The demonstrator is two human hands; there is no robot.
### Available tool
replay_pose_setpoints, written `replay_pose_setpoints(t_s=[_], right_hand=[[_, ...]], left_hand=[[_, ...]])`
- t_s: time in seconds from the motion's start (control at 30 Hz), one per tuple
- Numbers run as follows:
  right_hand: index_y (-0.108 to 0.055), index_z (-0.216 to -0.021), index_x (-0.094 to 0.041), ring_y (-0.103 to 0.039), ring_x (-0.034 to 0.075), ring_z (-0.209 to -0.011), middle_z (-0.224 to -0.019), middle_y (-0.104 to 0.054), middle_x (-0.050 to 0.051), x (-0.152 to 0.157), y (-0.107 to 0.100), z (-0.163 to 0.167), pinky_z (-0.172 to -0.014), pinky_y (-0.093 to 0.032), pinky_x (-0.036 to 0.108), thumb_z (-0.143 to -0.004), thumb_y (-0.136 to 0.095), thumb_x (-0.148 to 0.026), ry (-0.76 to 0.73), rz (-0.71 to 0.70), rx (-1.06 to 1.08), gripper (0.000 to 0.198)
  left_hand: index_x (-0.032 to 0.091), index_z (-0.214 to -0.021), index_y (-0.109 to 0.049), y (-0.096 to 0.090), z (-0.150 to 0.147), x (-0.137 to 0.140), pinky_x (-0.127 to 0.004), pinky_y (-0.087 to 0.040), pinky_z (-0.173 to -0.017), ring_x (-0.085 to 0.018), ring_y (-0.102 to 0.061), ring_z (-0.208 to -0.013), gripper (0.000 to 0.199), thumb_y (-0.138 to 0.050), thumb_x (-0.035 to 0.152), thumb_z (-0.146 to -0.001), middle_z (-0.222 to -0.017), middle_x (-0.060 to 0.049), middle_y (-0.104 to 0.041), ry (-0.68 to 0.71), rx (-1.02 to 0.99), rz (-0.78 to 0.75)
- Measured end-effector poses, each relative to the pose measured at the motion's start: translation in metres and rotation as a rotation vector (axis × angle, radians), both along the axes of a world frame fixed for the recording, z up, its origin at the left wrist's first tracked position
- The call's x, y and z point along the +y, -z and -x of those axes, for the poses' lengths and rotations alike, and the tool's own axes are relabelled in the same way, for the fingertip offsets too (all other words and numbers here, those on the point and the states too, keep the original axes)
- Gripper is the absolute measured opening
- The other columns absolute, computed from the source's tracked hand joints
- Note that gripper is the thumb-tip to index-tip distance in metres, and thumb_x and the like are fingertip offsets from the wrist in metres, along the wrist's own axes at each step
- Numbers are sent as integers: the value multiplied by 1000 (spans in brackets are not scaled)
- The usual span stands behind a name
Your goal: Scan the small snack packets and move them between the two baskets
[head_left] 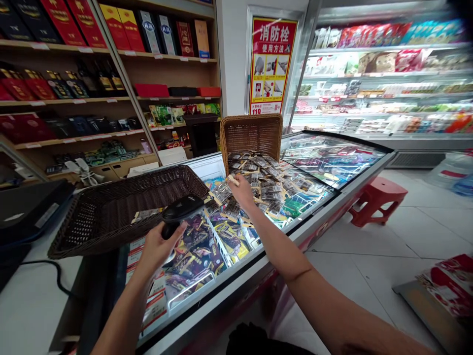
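Note:
My left hand is wrapped round the handle of a black barcode scanner, held over the near end of the dark brown wicker basket. One small packet lies inside that basket. My right hand pinches the beige top edge of a clear snack packet above the freezer's glass. Beside it is a heap of similar packets, spilling from a tan wicker basket tipped on its side.
The glass-topped chest freezer holds colourful frozen packs under its lid. At left is a counter with a black device. A red plastic stool stands on the floor at right. Boxed bottles fill the shelves behind.

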State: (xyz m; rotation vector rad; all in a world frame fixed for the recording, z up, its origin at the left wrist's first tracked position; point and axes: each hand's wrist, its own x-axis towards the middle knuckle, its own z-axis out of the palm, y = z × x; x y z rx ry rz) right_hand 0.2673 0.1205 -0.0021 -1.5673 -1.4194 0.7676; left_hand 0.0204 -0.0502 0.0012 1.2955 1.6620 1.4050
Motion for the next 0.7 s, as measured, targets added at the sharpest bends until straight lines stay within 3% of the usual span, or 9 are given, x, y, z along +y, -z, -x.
replay_pose_setpoints(t_s=[0.17, 0.3, 0.4, 0.53, 0.7], right_hand=[[-77, -131, -27, -71, 33, -115, -121, -80, 10, 4, 0, -6, -91, -49, 38, -108, -65, -44, -28, 27, -200, 31], [-78, -134, -20, -57, 40, -140, -139, -73, 19, -3, 9, 0, -114, -40, 48, -106, -64, -32, 40, -133, -464, 33], [-75, -139, -18, -50, 41, -143, -151, -66, 22, -12, 10, 15, -117, -37, 53, -106, -62, -31, 37, -249, -531, 38], [-78, -130, -21, -58, 35, -135, -140, -72, 17, -18, -8, 62, -114, -42, 46, -109, -59, -34, -263, -340, -558, 31], [-80, -128, -27, -71, 28, -125, -136, -79, 8, -16, -41, 164, -104, -53, 37, -104, -73, -40, -669, -314, -595, 28]], left_hand=[[21, -79, -65, -27, -2, -3, -23, -38, -45, -10, -49, -49, 60, -100, 67, -59, -61, 5, -60, -332, -316, -297], [19, -87, -65, -45, 14, -6, -23, -39, -48, -9, -51, -52, 50, -97, 56, -75, -63, 8, -59, -544, -441, -472], [19, -89, -63, -51, 29, -9, -22, -38, -49, -8, -49, -52, 41, -92, 47, -88, -62, 8, -58, -620, -516, -483], [21, -87, -63, -50, 42, -11, -22, -38, -47, -8, -48, -51, 44, -95, 51, -83, -61, 9, -59, -671, -615, -503], [22, -85, -63, -41, 48, -10, -22, -39, -45, -8, -50, -50, 60, -100, 63, -63, -61, 9, -59, -657, -620, -541]])
